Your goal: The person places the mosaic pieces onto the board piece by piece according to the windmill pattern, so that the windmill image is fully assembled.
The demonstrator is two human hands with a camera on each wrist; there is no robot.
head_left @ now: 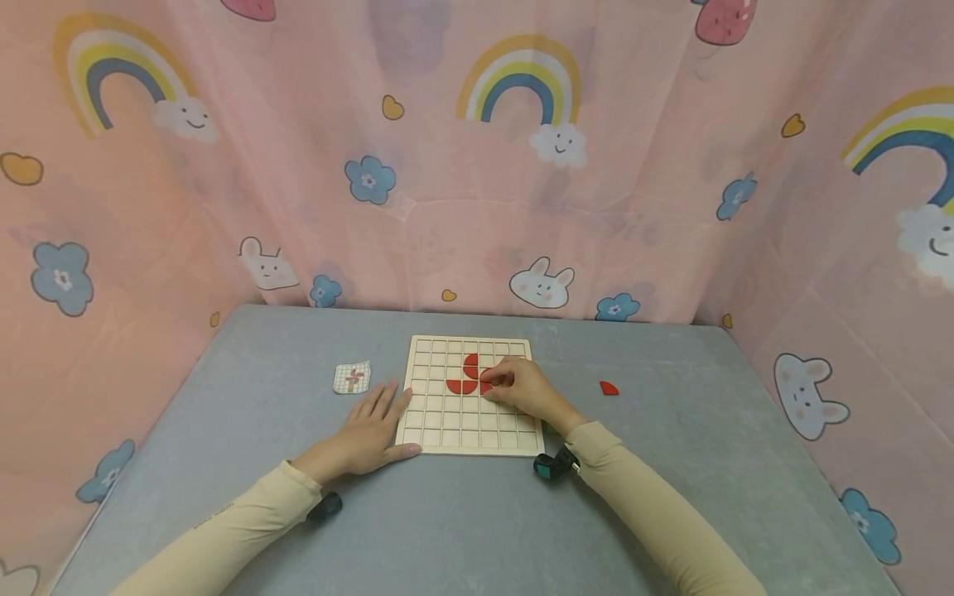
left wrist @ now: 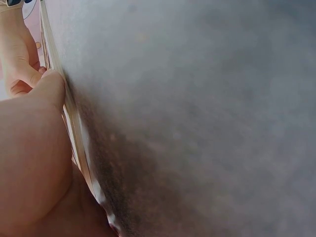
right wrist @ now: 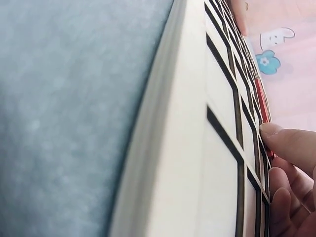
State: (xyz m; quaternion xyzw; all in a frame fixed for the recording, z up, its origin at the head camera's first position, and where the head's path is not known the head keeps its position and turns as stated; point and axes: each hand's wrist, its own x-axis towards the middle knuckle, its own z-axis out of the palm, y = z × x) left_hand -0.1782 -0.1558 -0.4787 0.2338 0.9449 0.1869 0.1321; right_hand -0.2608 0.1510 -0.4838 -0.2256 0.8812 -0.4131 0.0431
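Pink cloth printed with rainbows, clouds, rabbits and blue flowers [head_left: 370, 180] hangs behind and beside a grey table [head_left: 462, 530]. On the table lies a pale gridded board [head_left: 440, 434]. Near its middle, red quarter-round pieces [head_left: 469, 386] sit in neighbouring cells; some of those on the right are partly hidden by fingers. The person's left hand [head_left: 370, 430] is spread, its fingers along the board's left edge and its thumb at the near left corner. The right hand [head_left: 525, 387] reaches over the board's right side, fingers bent, with thumb and forefinger pinching a red piece [head_left: 486, 387] at the right of the group. Left of the board, just beyond the left fingertips, lies a small card [head_left: 352, 377] showing a pinwheel-like figure on a grid. Well to the right, a loose red wedge [head_left: 609, 388] rests on the table. Tan sleeves [head_left: 257, 513] cover both forearms, and a dark device [head_left: 555, 465] shows by each wrist.
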